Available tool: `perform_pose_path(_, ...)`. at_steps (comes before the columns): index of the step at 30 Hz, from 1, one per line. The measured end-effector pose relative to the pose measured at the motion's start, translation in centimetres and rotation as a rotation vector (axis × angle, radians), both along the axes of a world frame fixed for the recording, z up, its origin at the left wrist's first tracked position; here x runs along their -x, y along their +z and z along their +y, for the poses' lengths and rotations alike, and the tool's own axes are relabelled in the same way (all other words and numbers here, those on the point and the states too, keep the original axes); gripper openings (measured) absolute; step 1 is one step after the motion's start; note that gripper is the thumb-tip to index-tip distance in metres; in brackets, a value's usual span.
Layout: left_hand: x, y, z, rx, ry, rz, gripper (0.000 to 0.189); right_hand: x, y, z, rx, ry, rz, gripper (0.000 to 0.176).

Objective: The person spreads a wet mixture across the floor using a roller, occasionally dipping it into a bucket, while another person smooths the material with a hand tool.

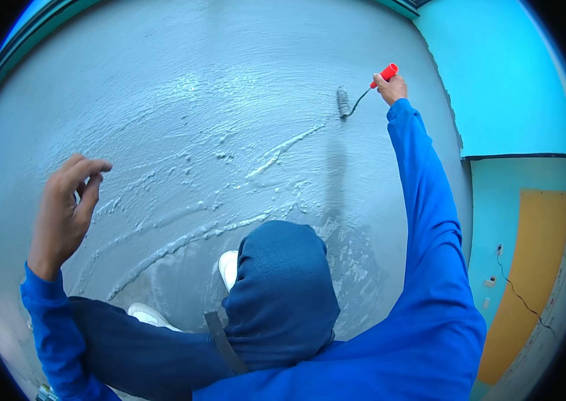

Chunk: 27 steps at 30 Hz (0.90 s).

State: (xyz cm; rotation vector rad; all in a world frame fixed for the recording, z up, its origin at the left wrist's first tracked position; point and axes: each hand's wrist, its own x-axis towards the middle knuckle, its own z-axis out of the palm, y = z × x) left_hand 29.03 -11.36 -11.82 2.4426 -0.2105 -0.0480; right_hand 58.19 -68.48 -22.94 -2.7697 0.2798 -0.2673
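At the upper right, my right hand [393, 88] is closed around the red handle of a paint roller [343, 102]. Its grey, coated sleeve rests against the wet grey floor [216, 80], and the thin wire frame bends back to the handle. On the left side my left hand [66, 207] is raised over the floor, fingers loosely bent with a gap between thumb and forefinger. Nothing shows in it. Thick ridges of wet grey coating [196, 234] curve across the floor between my hands and my legs.
My bent knee [283, 281] and white shoes [228, 269] are at the bottom centre, on the duller grey floor. A turquoise wall [503, 80] borders the right side. Below it are an orange panel [530, 267] and a dangling cable [517, 292]. A dark green edge [29, 50] runs along the upper left.
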Motion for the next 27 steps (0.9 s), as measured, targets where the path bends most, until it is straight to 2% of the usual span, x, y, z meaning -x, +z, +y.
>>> perform_pose_path(4,0.1,0.0,-0.4,0.001,0.021,0.049,0.017,0.3,0.1,-1.3,-0.021,0.000,0.028,0.036)
perform_pose_path(7,0.0,0.2,-0.2,0.001,0.012,0.042,0.016,-0.1,-2.2,-0.3,0.171,0.041,-0.041,0.036)
perform_pose_path(10,0.3,0.2,0.0,0.020,0.011,0.017,0.016,-0.1,-2.4,2.8,0.181,0.113,0.003,0.037)
perform_pose_path(14,0.6,0.4,0.8,0.051,-0.017,-0.042,0.013,0.7,-1.7,9.4,0.133,0.213,-0.049,0.035)
perform_pose_path(18,1.4,1.1,1.9,0.048,-0.044,-0.054,0.014,2.9,0.1,18.3,-0.013,0.378,0.028,0.035)
perform_pose_path(22,2.4,1.7,3.0,0.118,-0.038,-0.105,0.014,5.2,-0.2,27.4,-0.019,0.486,-0.017,0.035)
perform_pose_path(27,3.6,2.5,4.0,0.111,-0.020,-0.191,0.014,10.2,1.6,38.4,-0.217,0.600,0.065,0.036)
